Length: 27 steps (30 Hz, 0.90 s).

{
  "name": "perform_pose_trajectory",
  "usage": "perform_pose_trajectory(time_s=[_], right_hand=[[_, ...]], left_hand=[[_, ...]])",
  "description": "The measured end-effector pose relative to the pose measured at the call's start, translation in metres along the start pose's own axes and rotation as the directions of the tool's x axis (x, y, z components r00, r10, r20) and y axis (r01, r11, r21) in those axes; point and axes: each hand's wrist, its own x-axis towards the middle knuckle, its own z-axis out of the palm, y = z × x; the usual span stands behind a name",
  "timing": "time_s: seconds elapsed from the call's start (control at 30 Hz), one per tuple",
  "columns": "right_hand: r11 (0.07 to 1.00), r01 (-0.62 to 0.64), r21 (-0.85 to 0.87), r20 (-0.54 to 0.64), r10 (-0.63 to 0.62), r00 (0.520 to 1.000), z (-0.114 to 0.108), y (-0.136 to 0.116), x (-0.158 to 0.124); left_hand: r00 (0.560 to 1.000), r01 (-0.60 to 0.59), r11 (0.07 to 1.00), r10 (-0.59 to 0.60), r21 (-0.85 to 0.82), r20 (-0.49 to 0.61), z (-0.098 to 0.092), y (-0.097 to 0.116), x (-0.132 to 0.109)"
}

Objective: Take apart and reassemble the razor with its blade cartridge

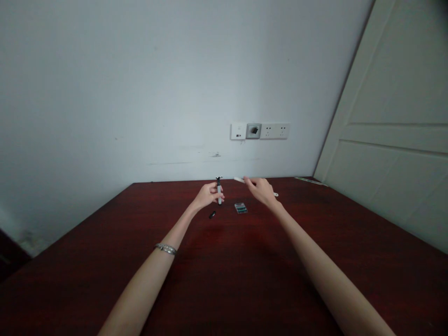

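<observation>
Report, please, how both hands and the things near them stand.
Left hand holding upright razor-like tool. Right hand gripping slim white stick. Flat clear case, small black piece on tabletop nearby.

I face a pale, plain wall [175, 70] that rises straight behind my bench [224, 289], a broad dark-red top with faint wood grain and a dull sheen. A row of outlet plates [275, 131] sits low on the wall, right of centre — mostly white, one framed in grey. Left of and below them I see dark scuffs [216, 154] and thin horizontal marks. On my right slants a whitish panelled surface [392, 102], perhaps a door. The light is dim and cool — the wall shades greyer toward the right.
</observation>
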Motion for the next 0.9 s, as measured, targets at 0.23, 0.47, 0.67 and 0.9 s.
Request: perform_pose_trajectory(time_s=[0.23,0.47,0.67,0.9], right_hand=[[0.997,0.072,0.043,0.027,-0.073,0.997,0.001,-0.023,-0.005],[0.995,0.096,0.039,0.007,-0.096,0.995,0.005,-0.03,-0.009],[0.997,0.012,0.08,0.028,-0.014,0.999,0.006,0.002,0.0],[0.921,-0.045,0.388,0.207,-0.04,0.977,0.014,0.006,0.011]], left_hand=[[0.982,0.115,0.993,-0.113,-0.005,0.15,0.0,-0.008,-0.001],[0.977,0.104,0.995,-0.104,0.005,0.189,0.003,-0.001,-0.004],[0.992,0.079,0.996,-0.076,-0.03,0.102,-0.002,0.005,-0.004],[0.995,0.082,0.997,-0.081,-0.002,0.066,-0.005,0.001,-0.002]])
